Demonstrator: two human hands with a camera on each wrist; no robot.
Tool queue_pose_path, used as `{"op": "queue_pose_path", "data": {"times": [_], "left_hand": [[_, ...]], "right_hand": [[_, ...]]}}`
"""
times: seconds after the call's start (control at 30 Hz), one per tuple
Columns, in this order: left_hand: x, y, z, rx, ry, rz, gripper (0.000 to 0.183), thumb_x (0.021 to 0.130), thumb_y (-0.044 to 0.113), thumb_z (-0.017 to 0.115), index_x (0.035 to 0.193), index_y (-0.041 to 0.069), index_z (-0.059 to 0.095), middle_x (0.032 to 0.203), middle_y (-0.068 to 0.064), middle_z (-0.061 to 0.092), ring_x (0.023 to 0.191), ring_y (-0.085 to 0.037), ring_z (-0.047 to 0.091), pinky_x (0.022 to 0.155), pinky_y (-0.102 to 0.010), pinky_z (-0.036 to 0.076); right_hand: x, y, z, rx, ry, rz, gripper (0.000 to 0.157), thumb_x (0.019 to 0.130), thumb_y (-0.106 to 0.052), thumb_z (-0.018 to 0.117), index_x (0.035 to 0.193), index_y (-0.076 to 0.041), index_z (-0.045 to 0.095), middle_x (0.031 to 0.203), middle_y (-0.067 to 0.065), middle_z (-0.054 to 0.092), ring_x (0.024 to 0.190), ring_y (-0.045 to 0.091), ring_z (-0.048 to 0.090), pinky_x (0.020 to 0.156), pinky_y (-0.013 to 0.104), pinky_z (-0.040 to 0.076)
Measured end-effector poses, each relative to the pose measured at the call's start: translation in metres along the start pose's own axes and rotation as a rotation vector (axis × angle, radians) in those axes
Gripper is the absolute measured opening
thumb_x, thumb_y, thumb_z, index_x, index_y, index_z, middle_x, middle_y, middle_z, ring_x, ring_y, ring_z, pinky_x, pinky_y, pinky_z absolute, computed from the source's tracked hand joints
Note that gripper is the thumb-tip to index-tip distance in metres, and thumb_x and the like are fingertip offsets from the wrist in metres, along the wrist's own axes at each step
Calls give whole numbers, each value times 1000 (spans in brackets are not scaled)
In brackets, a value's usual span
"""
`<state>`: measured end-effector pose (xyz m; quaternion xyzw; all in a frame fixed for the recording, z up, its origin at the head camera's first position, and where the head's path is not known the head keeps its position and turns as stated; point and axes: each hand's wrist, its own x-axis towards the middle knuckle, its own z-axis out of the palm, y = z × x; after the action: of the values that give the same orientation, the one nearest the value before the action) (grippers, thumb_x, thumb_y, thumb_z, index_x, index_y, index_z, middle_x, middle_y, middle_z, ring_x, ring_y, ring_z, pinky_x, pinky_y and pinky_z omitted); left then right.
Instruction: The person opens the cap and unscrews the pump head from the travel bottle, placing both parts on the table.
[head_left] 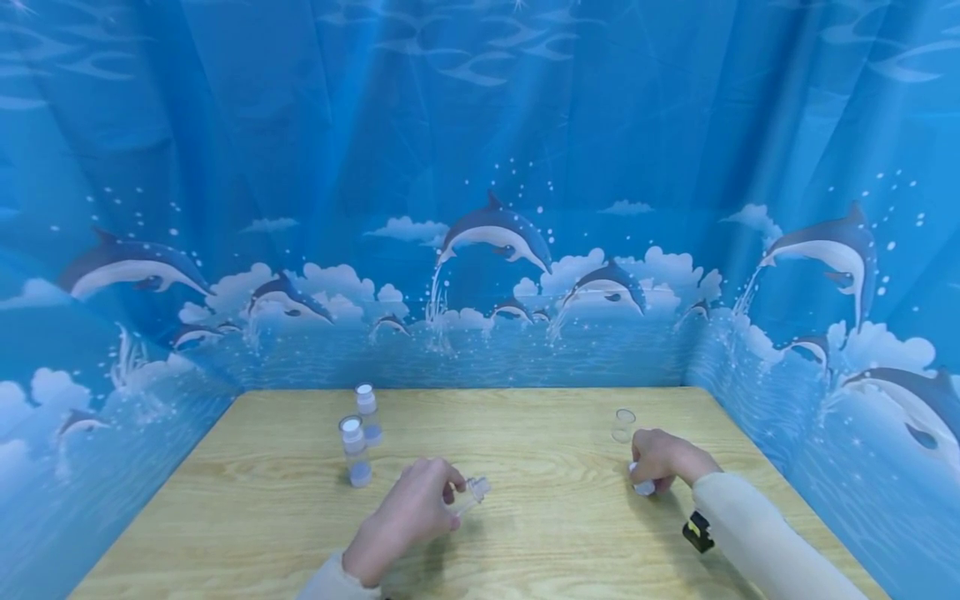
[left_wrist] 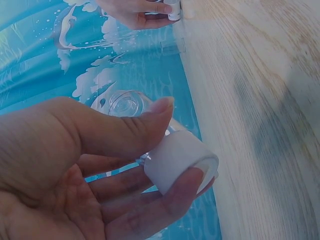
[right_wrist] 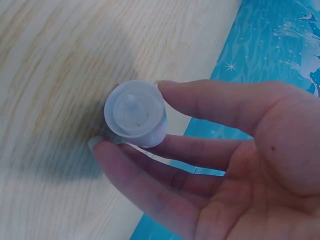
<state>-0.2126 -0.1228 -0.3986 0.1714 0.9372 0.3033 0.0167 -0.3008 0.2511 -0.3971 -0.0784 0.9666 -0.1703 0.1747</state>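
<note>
My left hand (head_left: pixel 412 504) holds a small clear bottle (head_left: pixel 476 490) tilted above the table, its open neck pointing away to the right. In the left wrist view, thumb and fingers pinch the bottle, whose white base (left_wrist: pixel 177 162) shows between them. Toward the right side, my right hand (head_left: pixel 663 458) grips a small white cap (right_wrist: pixel 137 112) between thumb and fingers, low over the tabletop. The cap's hollow round end faces the right wrist camera. Just behind that hand stands a clear open cylinder (head_left: pixel 623 427), apart from the fingers.
Two upright clear bottles with white tops stand at the left of the wooden table (head_left: pixel 540 550): a nearer bottle (head_left: pixel 356 454) and a farther bottle (head_left: pixel 366 402). A blue dolphin-print curtain (head_left: pixel 480 125) borders the table's back and sides. A black clip-like item (head_left: pixel 698 532) sits by the right sleeve.
</note>
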Motion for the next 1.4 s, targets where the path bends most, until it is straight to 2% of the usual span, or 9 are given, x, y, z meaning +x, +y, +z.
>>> {"op": "queue_pose_path", "data": {"times": [0.27,1.0,1.23,1.4], "left_hand": [[0,1,0,9,5,-3,40,68,0,89,106,2,77,89,-9,75,78,-19,66,70,-37,61],[1,0,1,16,6,-10,39,68,1,89,105,4,77,87,-7,74,77,-18,64,69,-36,59],[1,0,0,11,0,-22,39,69,1,89,106,3,76,89,-9,74,78,-19,66,70,-38,60],[1,0,0,5,8,-29,40,68,1,88,106,3,76,91,-11,74,79,-20,66,72,-40,61]], "right_hand": [[2,0,0,0,-6,6,19,83,-4,71,97,2,59,90,11,64,70,20,67,63,31,63],[3,1,2,-10,-8,-6,20,84,-5,70,100,4,63,88,10,65,68,19,66,59,30,61],[2,0,2,-8,-8,-3,17,88,-9,71,100,2,64,87,9,64,68,19,65,59,31,61],[-1,0,0,-5,31,4,14,90,-11,71,95,-1,61,85,9,62,62,17,61,56,28,58]]}}
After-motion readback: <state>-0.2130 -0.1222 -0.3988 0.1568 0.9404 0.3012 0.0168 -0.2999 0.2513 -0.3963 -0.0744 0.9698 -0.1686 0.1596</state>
